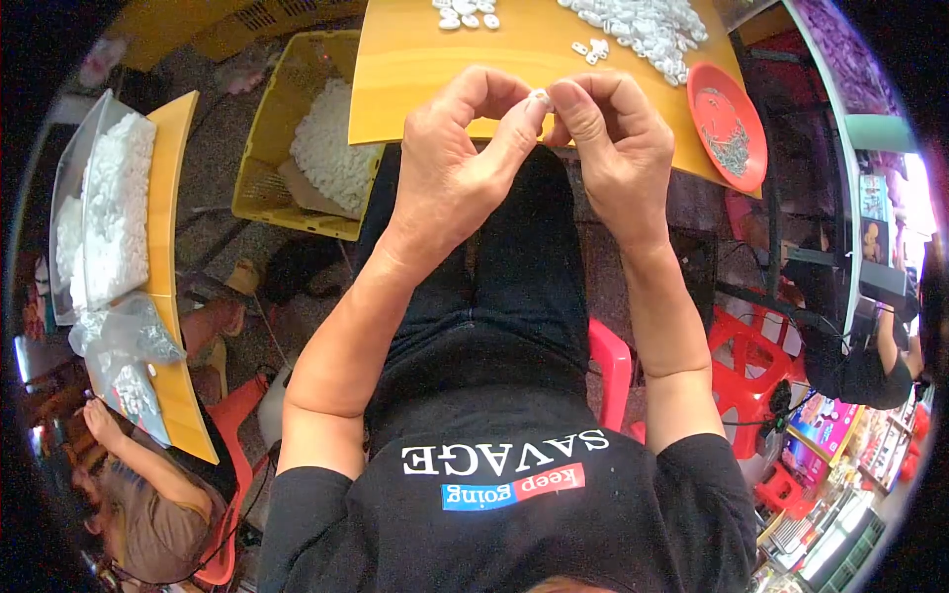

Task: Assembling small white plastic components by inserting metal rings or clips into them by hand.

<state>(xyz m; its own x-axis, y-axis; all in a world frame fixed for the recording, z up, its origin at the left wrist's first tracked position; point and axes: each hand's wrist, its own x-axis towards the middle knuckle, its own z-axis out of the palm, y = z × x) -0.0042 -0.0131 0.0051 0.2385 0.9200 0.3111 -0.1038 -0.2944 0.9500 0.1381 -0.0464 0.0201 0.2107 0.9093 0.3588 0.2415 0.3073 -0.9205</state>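
Observation:
Just over the table's near edge, my left hand (457, 163) and my right hand (621, 148) meet, thumbs and fingertips pinched together. Between them shows a small white plastic piece (540, 96), mostly hidden by the fingertips. The left fingers are closed on it. My right thumb and fingers press against its other side; whether they grip a second small part cannot be seen. Beyond the hands, a heap of white oval pieces (647, 30) lies on the yellow tabletop (395, 84), with a few loose ones (593, 50) beside it and a small group (467, 12) farther left.
A red oval dish (743, 111) of small metal parts sits at the table's right edge. Left of the table stands a yellow crate (259, 133) of white pieces. Another table (170, 227) at far left carries a clear bin (71, 212); a person (163, 494) sits there.

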